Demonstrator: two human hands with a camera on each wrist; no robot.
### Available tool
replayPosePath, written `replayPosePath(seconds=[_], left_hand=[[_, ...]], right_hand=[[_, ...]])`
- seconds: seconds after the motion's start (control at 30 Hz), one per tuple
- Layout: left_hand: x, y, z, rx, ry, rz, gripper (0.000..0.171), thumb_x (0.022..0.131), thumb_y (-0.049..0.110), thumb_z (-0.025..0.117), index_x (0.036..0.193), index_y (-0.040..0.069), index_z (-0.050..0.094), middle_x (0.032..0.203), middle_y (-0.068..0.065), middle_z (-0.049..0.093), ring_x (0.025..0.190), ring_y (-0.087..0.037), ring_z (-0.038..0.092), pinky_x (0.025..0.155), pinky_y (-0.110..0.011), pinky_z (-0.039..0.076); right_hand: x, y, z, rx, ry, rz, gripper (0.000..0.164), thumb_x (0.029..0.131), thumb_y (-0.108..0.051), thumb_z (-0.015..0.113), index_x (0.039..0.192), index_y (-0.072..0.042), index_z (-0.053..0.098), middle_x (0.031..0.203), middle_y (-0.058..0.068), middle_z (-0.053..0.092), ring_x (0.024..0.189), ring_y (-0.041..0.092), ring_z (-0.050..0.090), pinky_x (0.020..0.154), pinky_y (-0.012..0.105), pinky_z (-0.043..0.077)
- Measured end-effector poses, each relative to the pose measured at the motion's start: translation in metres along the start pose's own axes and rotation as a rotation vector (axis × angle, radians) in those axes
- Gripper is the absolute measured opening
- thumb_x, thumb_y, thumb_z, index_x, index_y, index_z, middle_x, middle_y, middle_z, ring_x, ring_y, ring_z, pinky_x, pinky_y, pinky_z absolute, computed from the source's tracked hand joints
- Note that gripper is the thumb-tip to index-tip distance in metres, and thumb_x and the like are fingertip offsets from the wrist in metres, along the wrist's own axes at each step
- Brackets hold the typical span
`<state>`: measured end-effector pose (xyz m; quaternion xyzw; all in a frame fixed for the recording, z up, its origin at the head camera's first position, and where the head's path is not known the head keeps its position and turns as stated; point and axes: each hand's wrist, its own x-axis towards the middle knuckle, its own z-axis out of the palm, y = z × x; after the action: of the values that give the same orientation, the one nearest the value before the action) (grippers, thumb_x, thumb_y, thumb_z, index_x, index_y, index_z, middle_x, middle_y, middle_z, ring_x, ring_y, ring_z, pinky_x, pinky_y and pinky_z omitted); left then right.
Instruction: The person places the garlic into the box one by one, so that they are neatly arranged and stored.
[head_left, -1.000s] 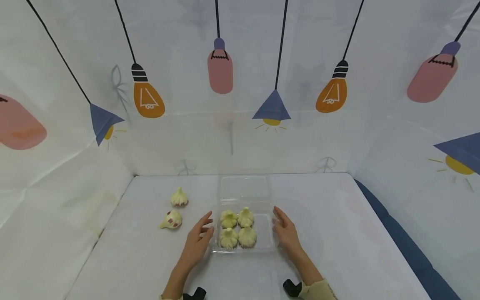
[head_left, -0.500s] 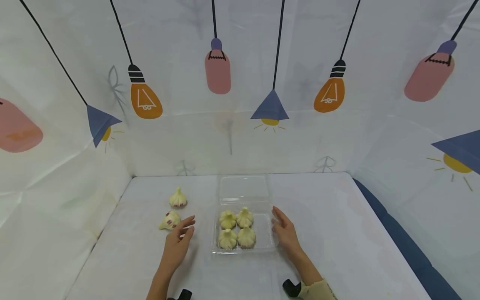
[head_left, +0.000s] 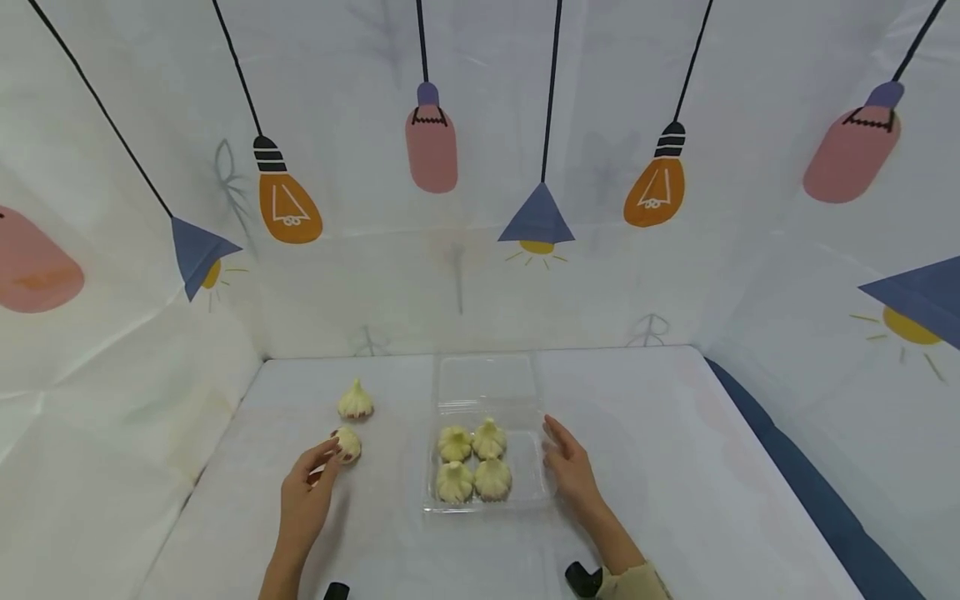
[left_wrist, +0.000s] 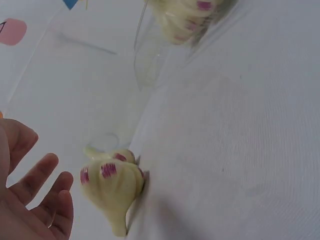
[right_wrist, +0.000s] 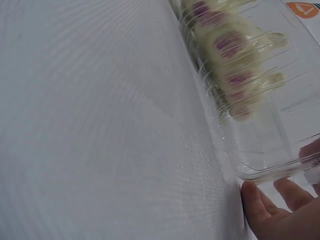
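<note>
My left hand (head_left: 305,496) is at a garlic bulb (head_left: 347,445) with purple patches, its fingertips overlapping the bulb in the head view. In the left wrist view the fingers (left_wrist: 42,175) are spread beside that bulb, which lies on its side with its stem toward the camera. Another garlic bulb (head_left: 356,401) stands upright just behind. My right hand (head_left: 572,467) rests beside the right edge of a clear plastic clamshell box (head_left: 531,467), its fingertips right at the rim in the right wrist view. Several garlic bulbs (head_left: 492,478) sit in the box's left part.
The box's lid (head_left: 486,375) lies folded back toward the rear wall. A white cloth covers the table (head_left: 645,417), and white sheets with printed lamps (head_left: 543,217) rise behind and at both sides. Blue fabric (head_left: 817,500) shows past the right edge.
My left hand has moved left from beside the box to the nearer loose garlic bulb, whose stem is now hidden behind the fingers. The right hand stays at the box.
</note>
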<state>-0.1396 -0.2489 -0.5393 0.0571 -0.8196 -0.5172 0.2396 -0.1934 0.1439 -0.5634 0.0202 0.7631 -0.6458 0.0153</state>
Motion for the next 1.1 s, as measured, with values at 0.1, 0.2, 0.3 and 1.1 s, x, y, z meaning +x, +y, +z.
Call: replayPosePath(seconds=[0.1, 0.2, 0.3, 1.1], left_hand=[[0.005, -0.008, -0.008, 0.023, 0.029, -0.018, 0.031, 0.094, 0.0, 0.061, 0.125, 0.004, 0.064, 0.121, -0.011, 0.063, 0.104, -0.019, 0.058, 0.079, -0.01, 0.041], [0.009, -0.016, -0.016, 0.056, 0.036, -0.047, 0.031, 0.094, 0.002, 0.062, 0.125, 0.004, 0.064, 0.122, -0.011, 0.063, 0.104, -0.019, 0.059, 0.079, -0.009, 0.04], [0.014, -0.025, -0.023, 0.074, 0.003, -0.081, 0.034, 0.095, 0.008, 0.063, 0.128, 0.004, 0.061, 0.126, -0.011, 0.061, 0.107, -0.022, 0.058, 0.08, -0.009, 0.04], [0.038, -0.053, -0.014, 0.169, -0.256, -0.223, 0.048, 0.097, 0.026, 0.062, 0.136, 0.0, 0.052, 0.134, -0.023, 0.052, 0.116, -0.031, 0.05, 0.085, -0.021, 0.039]], right_hand=[[0.0, -0.001, 0.001, -0.001, 0.001, 0.004, 0.061, 0.09, 0.003, 0.048, 0.148, -0.011, 0.04, 0.15, 0.014, 0.039, 0.141, 0.03, 0.028, 0.101, 0.047, 0.038], [0.0, -0.001, 0.001, -0.006, 0.01, 0.016, 0.06, 0.09, 0.003, 0.048, 0.148, -0.01, 0.04, 0.15, 0.014, 0.04, 0.14, 0.031, 0.028, 0.1, 0.047, 0.039], [0.0, 0.0, 0.001, -0.009, 0.02, 0.024, 0.06, 0.09, 0.003, 0.049, 0.148, -0.01, 0.041, 0.149, 0.014, 0.04, 0.14, 0.031, 0.029, 0.099, 0.045, 0.04], [0.001, -0.003, 0.002, -0.023, 0.018, 0.005, 0.064, 0.086, 0.005, 0.048, 0.147, -0.012, 0.042, 0.148, 0.015, 0.042, 0.137, 0.032, 0.034, 0.103, 0.043, 0.034]])
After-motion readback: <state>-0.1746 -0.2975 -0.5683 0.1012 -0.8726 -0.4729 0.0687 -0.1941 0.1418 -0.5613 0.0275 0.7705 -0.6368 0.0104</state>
